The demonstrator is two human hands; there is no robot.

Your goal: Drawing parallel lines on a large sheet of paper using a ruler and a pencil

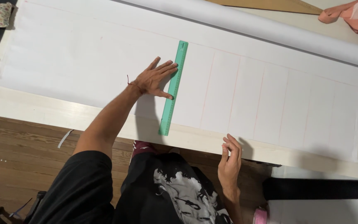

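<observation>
Here the left hand (154,79) presses its spread fingers on the green ruler (173,88), lying across the white paper (83,62) on the counter (30,110). The right hand (230,159) hovers loosely curled, empty — light pressure could let the ruler skew.

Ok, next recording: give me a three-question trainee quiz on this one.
1. True or false: the left hand presses on the green ruler.
2. Which holds? A: the right hand holds the ruler. B: the right hand is near the table's front edge, off the ruler.
3. What lies unrolled under the ruler?

Key: 1 true. 2 B. 3 a white paper sheet with faint red lines, from the paper roll.
</observation>
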